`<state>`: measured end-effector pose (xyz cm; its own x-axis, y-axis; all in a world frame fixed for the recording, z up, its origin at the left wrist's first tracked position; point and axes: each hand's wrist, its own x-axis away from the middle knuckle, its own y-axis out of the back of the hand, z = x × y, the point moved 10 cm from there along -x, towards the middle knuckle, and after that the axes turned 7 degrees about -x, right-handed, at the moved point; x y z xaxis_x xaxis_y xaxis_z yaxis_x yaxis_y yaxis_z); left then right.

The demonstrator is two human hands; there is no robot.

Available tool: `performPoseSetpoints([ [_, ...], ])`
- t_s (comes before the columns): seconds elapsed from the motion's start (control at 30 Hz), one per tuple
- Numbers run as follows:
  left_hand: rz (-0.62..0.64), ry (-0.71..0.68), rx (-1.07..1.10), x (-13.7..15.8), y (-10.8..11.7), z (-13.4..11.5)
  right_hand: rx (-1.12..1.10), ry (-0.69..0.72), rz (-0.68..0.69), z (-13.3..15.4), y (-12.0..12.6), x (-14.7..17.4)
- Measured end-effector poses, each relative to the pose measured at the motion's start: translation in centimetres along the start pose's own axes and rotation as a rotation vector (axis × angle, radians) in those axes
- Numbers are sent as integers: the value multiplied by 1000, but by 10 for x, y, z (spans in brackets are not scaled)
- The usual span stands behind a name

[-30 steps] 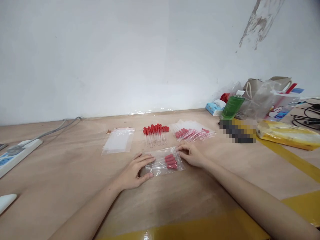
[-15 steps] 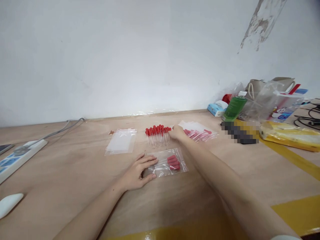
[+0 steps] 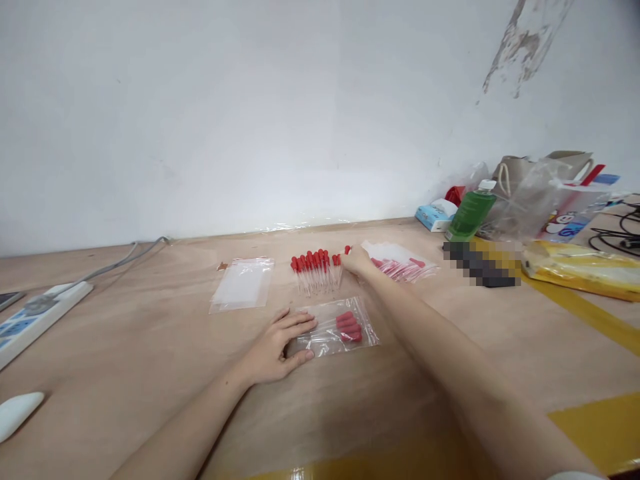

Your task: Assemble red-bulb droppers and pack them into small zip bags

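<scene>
**Droppers at the fingertips: light, thin and easy to crack**

The right hand [image 3: 356, 260] reaches to the right end of the row of droppers [image 3: 316, 269], and its fingers [image 3: 347, 256] are pinched on one red bulb [image 3: 347, 249] that stands a little apart from the rest. The left hand [image 3: 277, 343] lies flat, fingers spread and released, pressing down the left edge of a clear zip bag [image 3: 336, 327] that already holds a few droppers.

The droppers look very light, with thin clear stems that are likely brittle, so the soft red rubber bulb is the safer place to take hold; a squeeze on the stem could snap it. The bag is limp and slippery film, likely to slide on the tabletop [image 3: 125, 353] unless pinned as it is now.

From the bag, the row of droppers lies at 12 o'clock, a stack of empty bags [image 3: 243, 283] at 10 o'clock, and a pile of filled bags [image 3: 400, 263] at 2 o'clock. Farther out at 2 o'clock stands a green bottle [image 3: 470, 213] among plastic bags, with a yellow packet [image 3: 580, 267] beyond. A power strip [image 3: 35, 313] lies at 9 o'clock.
</scene>
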<state>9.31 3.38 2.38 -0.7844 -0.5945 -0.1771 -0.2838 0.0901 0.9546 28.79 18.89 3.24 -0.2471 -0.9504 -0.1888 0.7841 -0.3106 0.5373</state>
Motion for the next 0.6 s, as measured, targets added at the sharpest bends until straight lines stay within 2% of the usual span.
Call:
performPoseSetpoints([
  [0.13, -9, -4, 12, 0, 1, -1, -184, 0, -18, -10, 33, 35],
  [0.17, -11, -1, 16, 0, 2, -1, -345, 12, -33, -15, 42, 46],
  [0.23, -14, 7, 21, 0, 2, 0, -558, 20, -97, -29, 61, 68],
  [0.33, -21, 11, 28, 0, 3, 0, -673, 12, -202, -52, 80, 92],
  [0.47, -26, 7, 23, 0, 4, -1, -729, -45, -204, -67, 74, 101],
  [0.6, -15, 11, 7, 0, 3, -1, -802, -83, -162, -62, 57, 105],
])
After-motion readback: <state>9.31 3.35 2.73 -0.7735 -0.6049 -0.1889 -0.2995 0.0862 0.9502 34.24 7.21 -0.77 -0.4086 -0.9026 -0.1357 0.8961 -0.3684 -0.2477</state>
